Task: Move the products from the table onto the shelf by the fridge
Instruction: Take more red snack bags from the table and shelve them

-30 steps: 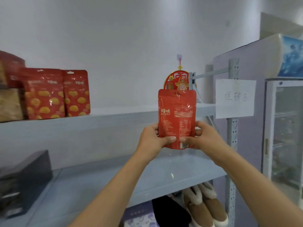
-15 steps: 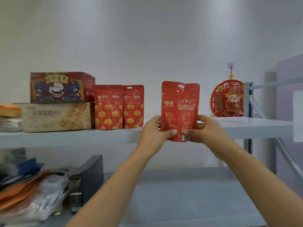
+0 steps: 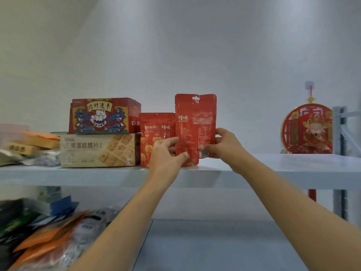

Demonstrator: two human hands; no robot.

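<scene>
Left hand (image 3: 166, 151) and right hand (image 3: 222, 145) grasp red snack pouch (image 3: 195, 122) low, to stand it upright on shelf (image 3: 273, 167) beneath the grip

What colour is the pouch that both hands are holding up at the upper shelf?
The pouch is red with white print, seen best in the head view.

招财进枣 — box (image 3: 101, 116); 百草味 — pouch (image 3: 195, 124)

Along shelf (image 3: 273, 169) — held pouch (image 3: 195, 130) right of standing pouch (image 3: 156, 128), stacked boxes (image 3: 101, 133) further left.
</scene>
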